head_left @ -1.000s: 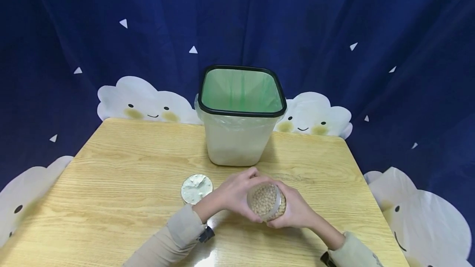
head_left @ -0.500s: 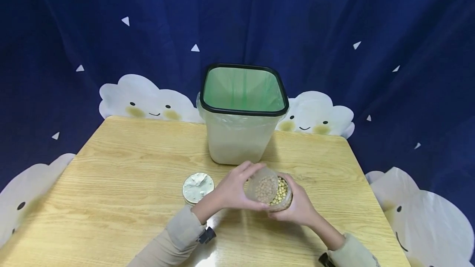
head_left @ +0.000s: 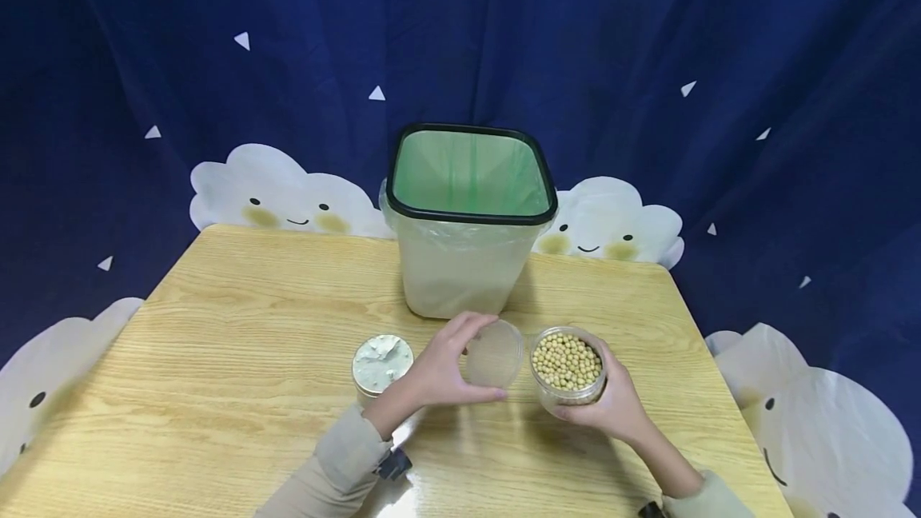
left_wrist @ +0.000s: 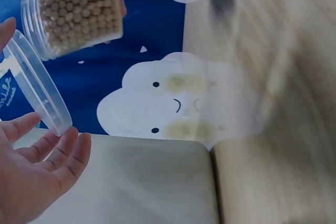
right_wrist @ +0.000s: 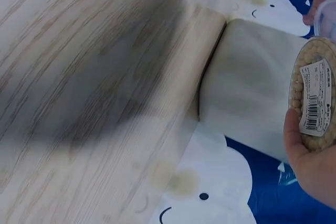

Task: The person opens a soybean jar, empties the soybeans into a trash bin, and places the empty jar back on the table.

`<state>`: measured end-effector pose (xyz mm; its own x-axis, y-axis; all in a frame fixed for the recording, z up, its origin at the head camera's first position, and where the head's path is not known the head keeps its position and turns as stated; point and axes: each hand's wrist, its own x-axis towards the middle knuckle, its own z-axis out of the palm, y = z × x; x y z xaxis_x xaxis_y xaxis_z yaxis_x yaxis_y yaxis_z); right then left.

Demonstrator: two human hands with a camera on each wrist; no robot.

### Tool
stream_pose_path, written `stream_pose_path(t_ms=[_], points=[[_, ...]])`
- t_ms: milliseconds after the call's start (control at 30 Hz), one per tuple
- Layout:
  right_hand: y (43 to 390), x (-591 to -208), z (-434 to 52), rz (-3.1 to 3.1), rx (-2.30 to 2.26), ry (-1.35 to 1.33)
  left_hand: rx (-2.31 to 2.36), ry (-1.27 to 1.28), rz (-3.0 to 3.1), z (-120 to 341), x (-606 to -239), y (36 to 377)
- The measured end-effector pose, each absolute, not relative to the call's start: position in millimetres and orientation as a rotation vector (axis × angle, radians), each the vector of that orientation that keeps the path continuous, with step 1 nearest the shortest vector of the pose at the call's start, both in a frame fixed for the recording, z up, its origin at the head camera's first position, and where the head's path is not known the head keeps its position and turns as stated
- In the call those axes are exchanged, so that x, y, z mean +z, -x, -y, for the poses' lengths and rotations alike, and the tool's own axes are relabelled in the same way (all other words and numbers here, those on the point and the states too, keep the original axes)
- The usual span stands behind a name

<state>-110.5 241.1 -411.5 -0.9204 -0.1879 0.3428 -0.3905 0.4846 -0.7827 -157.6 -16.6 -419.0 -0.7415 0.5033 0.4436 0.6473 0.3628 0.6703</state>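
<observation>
Both hands hovered near the table's front edge, sleeved forearms angling in from below. The left hand point(head_left: 439, 370) pinched with thumb and curled fingers; the right hand point(head_left: 612, 406) cupped, fingers wrapped.

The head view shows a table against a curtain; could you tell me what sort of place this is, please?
Probably a staged tabletop set, not a real kitchen: a small wooden table stands alone before a dark blue curtain printed with smiling clouds, with a lined bin.

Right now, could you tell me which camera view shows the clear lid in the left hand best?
The head view: the clear lid shows nearly whole, held in the left hand beside the open jar of beans. The left wrist view shows only its edge-on rim, close up. The right wrist view catches a blurred sliver at the frame's edge.
</observation>
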Motion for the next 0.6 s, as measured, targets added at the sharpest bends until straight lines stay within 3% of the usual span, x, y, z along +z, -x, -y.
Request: stream_pose_path(t_ms=[600], points=[[111.5, -413.1, -260.1, 2.406, 1.450, -0.442, -1.211, 0.958, 2.732, 7.9, -450.9, 159.8]])
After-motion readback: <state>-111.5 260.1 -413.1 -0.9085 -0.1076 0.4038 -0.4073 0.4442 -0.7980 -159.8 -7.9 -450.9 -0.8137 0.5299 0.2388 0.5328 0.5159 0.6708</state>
